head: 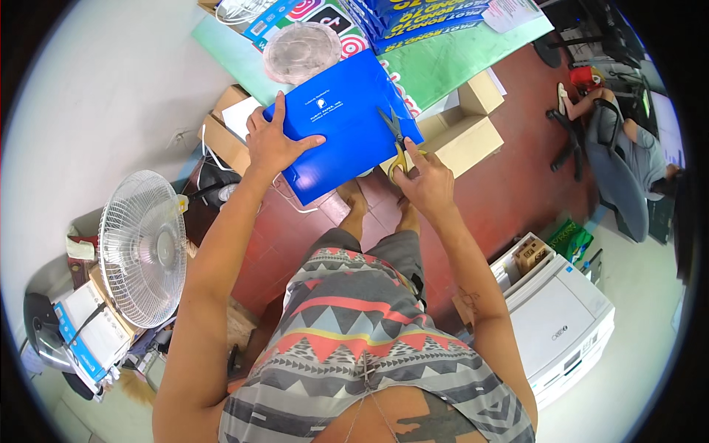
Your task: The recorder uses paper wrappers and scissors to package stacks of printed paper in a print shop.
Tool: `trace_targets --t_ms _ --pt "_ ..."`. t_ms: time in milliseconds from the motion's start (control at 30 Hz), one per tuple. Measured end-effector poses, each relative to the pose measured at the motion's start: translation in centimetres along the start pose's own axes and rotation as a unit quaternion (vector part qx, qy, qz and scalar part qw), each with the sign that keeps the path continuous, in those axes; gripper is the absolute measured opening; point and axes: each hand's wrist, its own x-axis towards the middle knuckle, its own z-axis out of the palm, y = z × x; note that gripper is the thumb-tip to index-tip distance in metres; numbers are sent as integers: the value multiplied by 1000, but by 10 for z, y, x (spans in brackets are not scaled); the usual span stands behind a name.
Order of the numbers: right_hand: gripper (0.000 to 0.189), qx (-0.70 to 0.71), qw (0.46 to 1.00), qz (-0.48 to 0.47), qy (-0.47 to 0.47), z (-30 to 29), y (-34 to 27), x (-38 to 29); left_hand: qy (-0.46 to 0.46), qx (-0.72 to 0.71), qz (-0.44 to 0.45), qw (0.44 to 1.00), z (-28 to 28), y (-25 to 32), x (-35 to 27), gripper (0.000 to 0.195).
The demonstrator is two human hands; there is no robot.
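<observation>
A blue wrapped paper ream point(343, 127) lies at a slant over the near edge of the green-topped table point(443, 69), its near corner jutting out past it. My left hand point(277, 135) rests on the ream's left side with thumb and fingers spread. Yellow-handled scissors point(397, 133) are in my right hand point(426, 180), with fingers at the handle loops. The scissor blades are parted and lie over the ream's right end. Whether they touch the wrapper, I cannot tell.
Behind the ream are a round clear plastic lid point(302, 52) and stacked blue reams point(421, 22). Open cardboard boxes point(465, 144) stand below the table. A fan point(144, 249) is at left, a white printer point(559, 326) at lower right. A person point(642, 144) sits in a chair at far right.
</observation>
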Motion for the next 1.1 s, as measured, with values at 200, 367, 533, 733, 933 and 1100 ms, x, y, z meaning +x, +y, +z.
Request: trace_targets --t_ms 200,367,533,733,933,1100 --pt "62 -1 999 -24 30 7 -7 13 -10 -11 -6 1000 0 -4 1 135" --pt "61 -52 998 -27 -3 1 -21 36 -20 -14 -11 1000 -1 -5 2 136" --pt "62 -26 999 -27 -19 9 -29 55 -25 -12 -13 1000 -3 -3 1 136" --pt "63 -16 1000 -8 -1 20 -47 69 -18 -14 -9 1000 -2 -5 1 136" --pt "61 -37 999 16 -7 24 -50 85 -3 -30 -21 999 0 -1 -2 136" --pt "60 -68 996 16 -46 21 -51 87 -10 -35 -30 999 -1 -2 -2 136"
